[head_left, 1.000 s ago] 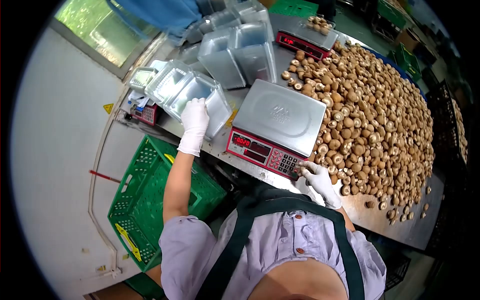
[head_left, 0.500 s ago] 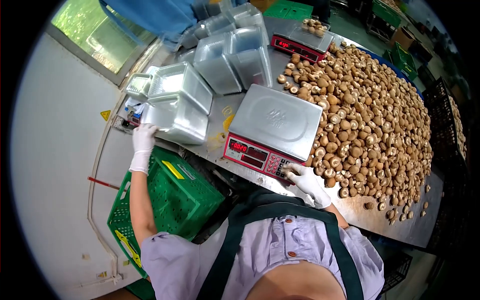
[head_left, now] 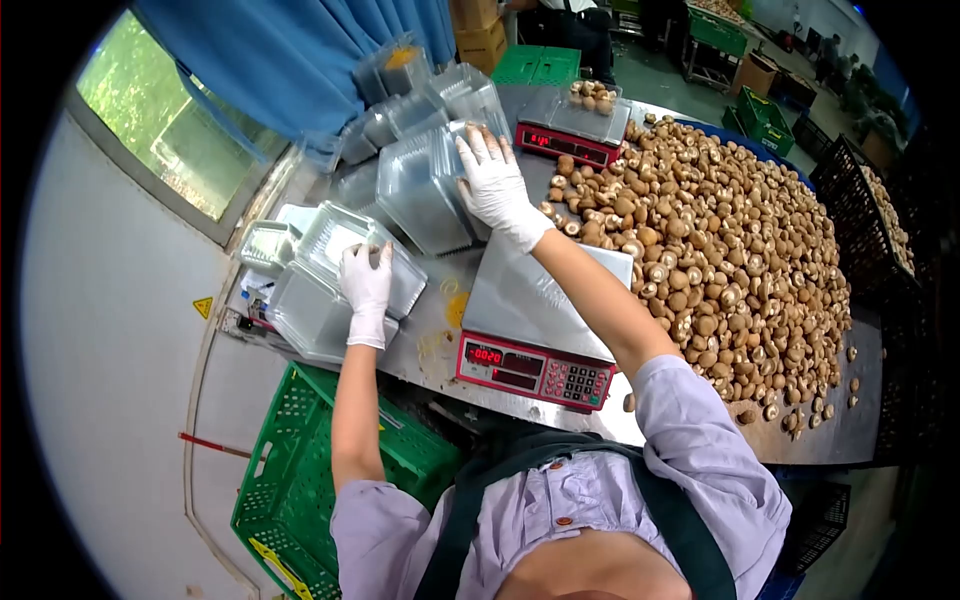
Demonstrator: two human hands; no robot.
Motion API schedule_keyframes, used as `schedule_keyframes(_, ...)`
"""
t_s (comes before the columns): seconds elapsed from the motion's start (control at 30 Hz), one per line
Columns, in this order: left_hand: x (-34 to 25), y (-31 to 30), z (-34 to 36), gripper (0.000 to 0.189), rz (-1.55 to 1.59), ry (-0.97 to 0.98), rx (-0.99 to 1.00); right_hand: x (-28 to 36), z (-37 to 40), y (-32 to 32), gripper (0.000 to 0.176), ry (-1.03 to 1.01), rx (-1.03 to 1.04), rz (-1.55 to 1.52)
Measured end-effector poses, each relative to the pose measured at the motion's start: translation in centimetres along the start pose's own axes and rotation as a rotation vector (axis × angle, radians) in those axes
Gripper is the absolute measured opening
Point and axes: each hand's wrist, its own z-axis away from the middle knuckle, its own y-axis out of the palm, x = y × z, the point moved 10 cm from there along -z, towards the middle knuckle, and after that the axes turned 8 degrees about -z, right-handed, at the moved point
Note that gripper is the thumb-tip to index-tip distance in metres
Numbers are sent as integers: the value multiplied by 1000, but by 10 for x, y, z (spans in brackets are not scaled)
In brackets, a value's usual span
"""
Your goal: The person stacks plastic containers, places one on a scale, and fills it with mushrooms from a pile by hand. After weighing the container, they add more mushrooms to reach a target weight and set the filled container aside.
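Note:
My left hand (head_left: 367, 285), in a white glove, rests with its fingers apart on a stack of clear plastic trays (head_left: 335, 237) at the left of the metal table. Farther back, my right hand (head_left: 494, 188), also gloved, lies with fingers stretched out against a taller stack of clear trays (head_left: 418, 195). Neither hand is visibly wrapped round a tray. Below my right forearm stands a red digital scale (head_left: 535, 370) with a bare steel pan, partly covered by the arm. Its red display appears to read -0.020.
A large heap of brown mushrooms (head_left: 725, 270) spreads over the right of the table. A second scale (head_left: 568, 142) carries a tray of mushrooms (head_left: 592, 98). A green crate (head_left: 300, 450) sits below at left. Blue curtain (head_left: 270, 60) hangs behind; a person (head_left: 580, 35) is beyond.
My right hand has left the near scale's keypad and reached forward to the taller tray stack. My left hand has moved right, from the tray stack's left edge onto its top.

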Motion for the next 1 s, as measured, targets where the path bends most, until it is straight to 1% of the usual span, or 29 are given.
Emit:
schedule_keyframes(0.03,0,-6,4,34,36,4,-93,-17,4,15,56,-1,-3,4)
schedule_keyframes(0.07,-6,-18,7,28,28,32,-180,-42,18,57,57,29,278,135)
schedule_keyframes(0.1,-3,-18,9,28,31,40,-181,-61,33,89,58,61,554,266)
schedule_keyframes(0.13,5,-20,10,27,104,5,-200,-65,30,87,58,147,612,158)
schedule_keyframes(0.17,13,-20,12,26,181,-36,-219,-62,24,80,58,147,606,168)
schedule_keyframes(0.23,22,-28,15,28,302,-57,-292,-46,5,26,58,70,97,72)
schedule_keyframes(0.27,28,-26,15,28,306,-88,-248,-45,9,28,56,20,83,51)
schedule_keyframes(0.3,35,-24,16,28,308,-123,-201,-52,18,34,56,20,94,51)
schedule_keyframes(0.37,47,-26,9,28,296,-101,-211,-59,32,66,48,-13,386,251)
schedule_keyframes(0.4,58,-19,7,30,380,-150,-177,-66,35,69,41,43,409,137)
schedule_keyframes(0.43,67,-11,8,32,463,-204,-139,-62,38,65,41,37,413,138)
schedule_keyframes(0.47,68,-12,3,32,425,-234,-20,-62,40,61,40,57,379,117)
schedule_keyframes(0.5,70,-20,-6,32,424,-244,-28,-63,40,56,39,72,343,96)
schedule_keyframes(0.53,77,0,-10,30,586,-381,202,-67,43,58,41,88,327,94)
schedule_keyframes(0.57,79,20,-5,28,742,-518,440,-67,44,55,39,73,288,67)
schedule_keyframes(0.6,76,17,-18,25,677,-441,461,-68,47,54,38,74,267,67)
schedule_keyframes(0.63,80,22,-30,25,675,-456,458,-66,47,50,37,73,244,69)
schedule_keyframes(0.67,78,29,-47,26,739,-435,466,-65,48,51,37,66,252,62)
schedule_keyframes(0.77,64,59,-99,31,875,-425,538,-66,50,47,33,69,264,94)
schedule_keyframes(0.83,58,94,-139,38,798,-353,616,-69,51,44,32,65,279,44)
schedule_keyframes(0.87,51,102,-156,38,807,-360,610,-70,50,41,30,56,272,20)
schedule_keyframes(0.93,37,134,-172,47,898,-530,769,-75,46,41,29,77,292,-24)
schedule_keyframes(1.0,34,167,-195,49,862,-536,784,-84,40,38,27,152,287,-142)
